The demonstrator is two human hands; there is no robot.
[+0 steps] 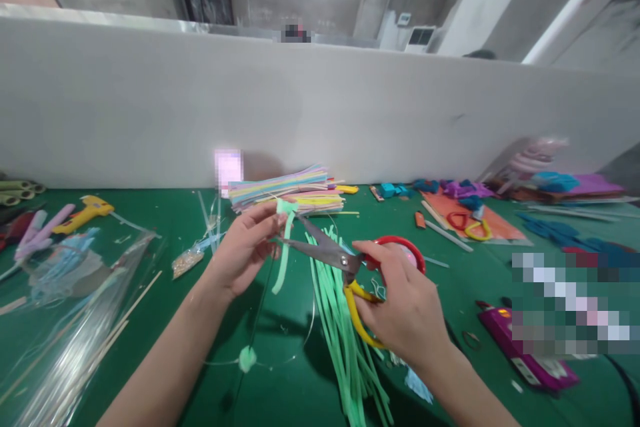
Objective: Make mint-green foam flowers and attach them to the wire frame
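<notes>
Near the middle, my left hand (253, 240) pinches a pale green strip (283, 260), whose loose end hangs down. Red and yellow scissors (345, 260) are in my right hand (407, 300), with fingers in the handles. Their blades stand apart and point left, with the tips beside the strip and my left fingertips. Under the scissors a bundle of green strips (337, 333) lies on the green table (280, 373). A small green piece (247, 359) on a thin clear line rests below my left hand.
Behind the hands lie pastel strips (290, 190). At left are a yellow glue gun (85, 213), plastic wrapping (95, 320) and a bag of beads (189, 259). At right are orange sheets (470, 217), other scissors (477, 228) and a purple packet (525, 347). A white partition (350, 113) stands behind.
</notes>
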